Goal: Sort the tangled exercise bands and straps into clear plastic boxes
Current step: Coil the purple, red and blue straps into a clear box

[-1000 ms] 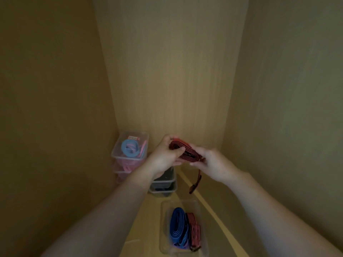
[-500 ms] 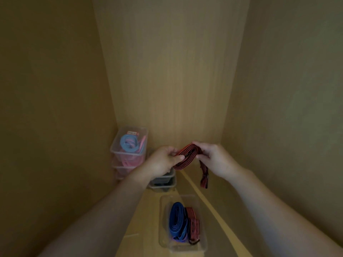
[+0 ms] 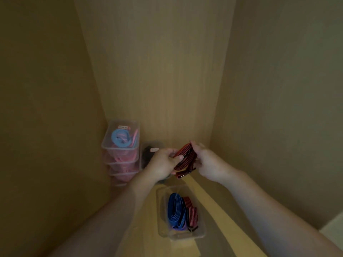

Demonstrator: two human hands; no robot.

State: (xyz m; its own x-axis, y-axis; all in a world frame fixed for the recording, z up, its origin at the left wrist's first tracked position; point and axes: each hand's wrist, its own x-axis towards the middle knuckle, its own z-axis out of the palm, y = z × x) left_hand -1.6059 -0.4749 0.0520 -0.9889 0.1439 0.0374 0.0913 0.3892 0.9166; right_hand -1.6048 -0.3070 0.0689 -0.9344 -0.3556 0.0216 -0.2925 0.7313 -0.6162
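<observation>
Item: red-and-black striped strap [image 3: 185,158], folded into loops and held in the air between both hands, above and behind the open clear box [image 3: 160,210] that is set on the cabinet floor [image 3: 148,245]. Grip: the left side of the bundle is pinched by the left hand [image 3: 163,165], with the thumb laid over the folds; the right side is enclosed by the curled fingers of the right hand [image 3: 209,164]. Change noted: half a second ago a long tail was seen hanging free below the right hand; that tail is now gathered into the bundle, and only a short end with its buckle [image 3: 182,175] is left showing under the folds. Folding is therefore judged nearly finished, with placing as the next step. Likely destination: the open clear box, in which a folded blue strap [image 3: 175,210] and a second red striped strap [image 3: 192,212] are already laid side by side; little spare room is judged to remain. Also listed: a stack of clear boxes [image 3: 120,151] with pink and light-blue bands at the left corner, and a dark-filled box [image 3: 148,151] partly hidden behind the left hand.
</observation>
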